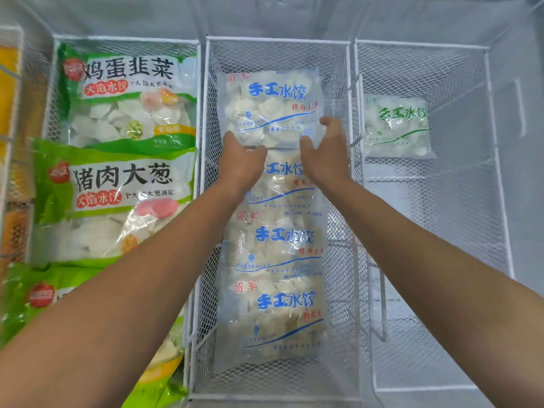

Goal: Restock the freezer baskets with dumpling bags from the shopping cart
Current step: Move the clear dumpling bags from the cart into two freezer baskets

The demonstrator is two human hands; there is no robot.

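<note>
Hands on the top bag in the middle basket [276, 42].
Left hand [241, 163] and right hand [326, 154] pinch the blue-print bag's [270, 107] near corners, at twelve o'clock above three more bags.

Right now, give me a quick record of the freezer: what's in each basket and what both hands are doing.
left basket: large green dumpling bags, at least three showing
middle basket: four blue-print dumpling bags in a row
right basket: one green-print bag, at the far end
left hand: grips near left corner of the farthest blue-print bag
right hand: grips its near right corner
shopping cart: not in view
</note>
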